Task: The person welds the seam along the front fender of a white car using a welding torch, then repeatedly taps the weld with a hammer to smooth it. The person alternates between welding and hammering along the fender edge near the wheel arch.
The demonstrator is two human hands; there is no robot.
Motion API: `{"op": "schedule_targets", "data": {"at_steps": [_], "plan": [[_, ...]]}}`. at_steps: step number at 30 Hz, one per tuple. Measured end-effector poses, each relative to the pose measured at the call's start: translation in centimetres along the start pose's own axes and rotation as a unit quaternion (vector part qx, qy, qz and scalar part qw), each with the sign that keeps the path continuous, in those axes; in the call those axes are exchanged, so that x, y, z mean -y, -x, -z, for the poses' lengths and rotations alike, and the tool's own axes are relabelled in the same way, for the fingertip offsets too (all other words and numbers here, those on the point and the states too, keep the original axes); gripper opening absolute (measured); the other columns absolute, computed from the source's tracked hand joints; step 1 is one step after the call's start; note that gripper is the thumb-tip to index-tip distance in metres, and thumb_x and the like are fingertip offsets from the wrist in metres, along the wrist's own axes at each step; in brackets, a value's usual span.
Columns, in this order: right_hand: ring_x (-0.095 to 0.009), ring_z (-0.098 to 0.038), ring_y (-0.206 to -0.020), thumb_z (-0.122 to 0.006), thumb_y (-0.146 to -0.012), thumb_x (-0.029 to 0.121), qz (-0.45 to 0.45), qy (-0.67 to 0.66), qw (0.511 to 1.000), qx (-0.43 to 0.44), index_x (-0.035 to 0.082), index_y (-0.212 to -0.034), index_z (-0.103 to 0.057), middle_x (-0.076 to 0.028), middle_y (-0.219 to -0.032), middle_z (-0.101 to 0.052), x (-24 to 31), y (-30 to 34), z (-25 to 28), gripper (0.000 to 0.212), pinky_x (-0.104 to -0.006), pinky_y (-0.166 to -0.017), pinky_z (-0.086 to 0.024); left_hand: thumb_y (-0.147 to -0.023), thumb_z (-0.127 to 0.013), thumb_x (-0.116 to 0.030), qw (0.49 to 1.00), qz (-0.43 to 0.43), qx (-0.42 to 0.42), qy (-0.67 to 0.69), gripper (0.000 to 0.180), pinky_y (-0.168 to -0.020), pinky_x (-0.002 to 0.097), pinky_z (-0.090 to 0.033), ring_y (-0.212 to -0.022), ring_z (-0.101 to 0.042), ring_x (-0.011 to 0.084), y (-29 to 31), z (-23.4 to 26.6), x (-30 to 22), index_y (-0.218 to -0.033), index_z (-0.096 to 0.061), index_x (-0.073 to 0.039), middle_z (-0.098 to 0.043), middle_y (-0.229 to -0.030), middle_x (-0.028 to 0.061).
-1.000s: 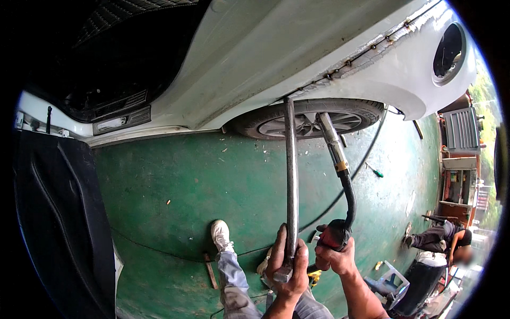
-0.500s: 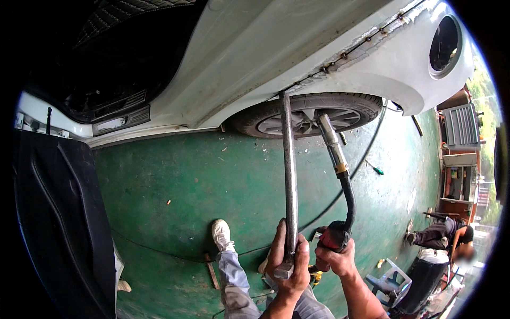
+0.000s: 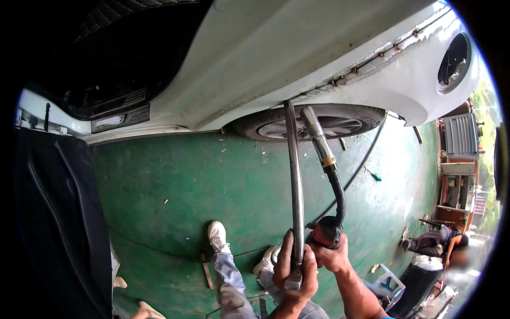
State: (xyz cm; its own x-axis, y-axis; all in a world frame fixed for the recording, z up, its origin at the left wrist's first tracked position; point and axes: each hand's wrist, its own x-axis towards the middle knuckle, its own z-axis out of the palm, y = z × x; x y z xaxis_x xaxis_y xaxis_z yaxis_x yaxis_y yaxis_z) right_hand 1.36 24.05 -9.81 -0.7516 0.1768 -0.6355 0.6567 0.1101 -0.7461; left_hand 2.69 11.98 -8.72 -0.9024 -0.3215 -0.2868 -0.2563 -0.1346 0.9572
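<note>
Torch (image 3: 325, 159) swings leftward before the wheel (image 3: 344, 124), nozzle (image 3: 313, 125) now nearer the tip of the steel bar (image 3: 295, 186), so the working ends close up! Right hand (image 3: 330, 255) grips the torch; left hand (image 3: 304, 291) clasps the bar, tip at the wheel's upper edge.

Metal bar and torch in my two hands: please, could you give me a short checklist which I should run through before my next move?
1. Metal bar gripped: ok; the left hand holds it near its lower end.
2. Torch gripped: ok; the right hand holds it.
3. Hands gloved: not ok; both are bare.
4. Bar's far end touching the white car panel: cannot tell; they only meet in the view.
5. Torch nozzle at the beaded seam: not ok; it shows against the wheel, below the seam.
6. Green floor free of cables: not ok; a dark cable runs across it.
</note>
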Motion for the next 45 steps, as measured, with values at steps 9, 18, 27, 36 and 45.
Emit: {"op": "schedule_targets", "data": {"at_steps": [9, 18, 27, 36, 45], "plan": [[-0.017, -0.063, -0.094, -0.078, -0.073, -0.001, 0.059, -0.011, 0.998, 0.020, 0.001, -0.096, -0.062, -0.003, -0.091, -0.061, -0.4, -1.8, -0.6, 0.028, -0.0358, -0.092, -0.053, -0.093, -0.067, -0.013, 1.000, 0.001, 0.013, 0.003, 0.051, -0.073, 0.0305, -0.054, -0.080, -0.065, 0.0168, 0.1, 0.2, -1.2, -0.135, -0.053, 0.012, -0.067, -0.099, 0.0150], [-0.011, -0.061, -0.076, -0.077, -0.077, -0.001, 0.087, -0.017, 0.995, 0.037, 0.001, -0.107, -0.065, -0.002, -0.088, -0.064, -1.4, -2.5, -1.4, 0.032, -0.0292, -0.065, -0.052, -0.092, -0.067, -0.006, 1.000, -0.009, 0.013, 0.025, 0.050, -0.080, 0.0327, -0.058, -0.088, -0.072, 0.0208, 0.0, 0.8, -0.8, -0.136, -0.054, 0.013, -0.071, -0.112, 0.0229], [-0.008, -0.055, -0.055, -0.076, -0.078, -0.002, 0.050, -0.050, 0.996, 0.049, -0.002, -0.118, -0.066, 0.000, -0.077, -0.063, -0.7, -2.4, -0.5, 0.041, -0.0261, -0.046, -0.042, -0.090, -0.070, -0.006, 0.999, -0.028, -0.010, 0.025, 0.050, -0.082, 0.0332, -0.059, -0.097, -0.074, 0.0256, 0.8, 0.2, 0.6, -0.135, -0.056, 0.012, -0.071, -0.116, 0.0239], [-0.007, -0.059, -0.064, -0.079, -0.080, 0.004, 0.125, 0.060, 0.990, 0.021, 0.002, -0.106, -0.070, -0.001, -0.080, -0.066, -0.1, -1.9, 0.4, 0.028, -0.0259, -0.055, -0.050, -0.094, -0.071, -0.012, 0.998, 0.021, -0.043, 0.030, 0.047, -0.077, 0.0293, -0.055, -0.086, -0.067, 0.0151, 0.8, -1.2, -2.1, -0.137, -0.059, 0.004, -0.073, -0.110, 0.0127], [-0.011, -0.056, -0.050, -0.076, -0.076, 0.001, -0.026, -0.044, 0.998, 0.028, -0.005, -0.109, -0.065, -0.006, -0.077, -0.066, 1.9, -0.9, 0.3, 0.035, -0.0264, -0.045, -0.045, -0.094, -0.070, -0.008, 0.992, 0.090, -0.011, 0.085, 0.049, -0.086, 0.0304, -0.055, -0.099, -0.067, 0.0182, 0.8, 0.4, -1.2, -0.138, -0.056, 0.007, -0.070, -0.119, 0.0149]]}}
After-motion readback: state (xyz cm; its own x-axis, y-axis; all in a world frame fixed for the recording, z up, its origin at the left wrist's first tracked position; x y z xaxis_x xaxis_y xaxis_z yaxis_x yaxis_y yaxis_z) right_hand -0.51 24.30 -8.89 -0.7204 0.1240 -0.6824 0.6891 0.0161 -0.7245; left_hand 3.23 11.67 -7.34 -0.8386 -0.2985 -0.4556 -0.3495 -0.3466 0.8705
